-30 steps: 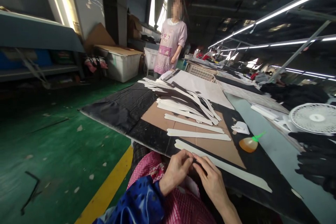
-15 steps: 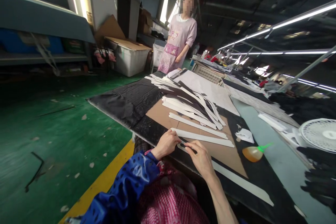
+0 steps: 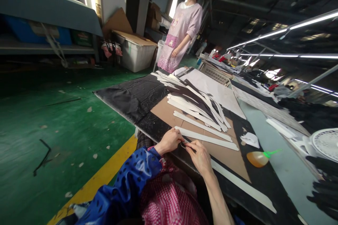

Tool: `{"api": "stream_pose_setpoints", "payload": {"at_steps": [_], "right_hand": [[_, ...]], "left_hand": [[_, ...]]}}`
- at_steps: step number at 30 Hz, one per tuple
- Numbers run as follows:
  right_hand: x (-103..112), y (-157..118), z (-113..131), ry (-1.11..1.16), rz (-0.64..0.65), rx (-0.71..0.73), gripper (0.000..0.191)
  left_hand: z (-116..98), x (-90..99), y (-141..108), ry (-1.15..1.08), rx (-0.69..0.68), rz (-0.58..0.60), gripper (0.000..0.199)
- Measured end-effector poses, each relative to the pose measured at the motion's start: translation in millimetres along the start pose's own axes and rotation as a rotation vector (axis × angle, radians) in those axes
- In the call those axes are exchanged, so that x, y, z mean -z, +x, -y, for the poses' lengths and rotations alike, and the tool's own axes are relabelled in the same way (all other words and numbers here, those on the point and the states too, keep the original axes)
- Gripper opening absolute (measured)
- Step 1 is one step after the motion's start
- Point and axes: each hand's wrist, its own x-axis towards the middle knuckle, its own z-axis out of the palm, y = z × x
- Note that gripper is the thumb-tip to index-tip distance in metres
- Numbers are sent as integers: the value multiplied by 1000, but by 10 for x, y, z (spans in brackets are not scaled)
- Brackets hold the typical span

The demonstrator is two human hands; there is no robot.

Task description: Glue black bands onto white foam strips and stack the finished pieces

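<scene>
My left hand (image 3: 169, 141) is closed, its fingertips pinching the end of a white strip (image 3: 243, 183) at the near edge of the black-covered table. Close beside it, my right hand (image 3: 198, 155) pinches the same end; the strip runs out from under it to the lower right. Two separate white strips (image 3: 206, 139) (image 3: 202, 126) lie just beyond on brown cardboard (image 3: 235, 163). Behind them is a fanned pile of white and dark strips (image 3: 195, 103). What exactly lies between my fingertips is too small to make out.
A bottle with orange liquid and green nozzle (image 3: 257, 159) stands to the right, near folded white paper (image 3: 250, 140) and a white fan (image 3: 326, 143). Across the table stands a person in a pink smock (image 3: 182, 31). Left of them is a lidded bin (image 3: 137, 54).
The view has shifted, and the person in pink appears larger and nearer. My hands have drawn slightly closer together, still pinching at the strip's end.
</scene>
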Motion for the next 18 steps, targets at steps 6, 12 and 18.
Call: {"api": "stream_pose_setpoints", "payload": {"at_steps": [6,12,18], "right_hand": [[0,1,4,-26,5,-9,21],[-2,12,-6,-32,13,0,21],[30,21,29,-48,49,-2,22]], "left_hand": [[5,-5,3,2,6,-5,29],[-37,0,6,10,35,-14,24],[-110,26,10,10,101,-23,13]]}}
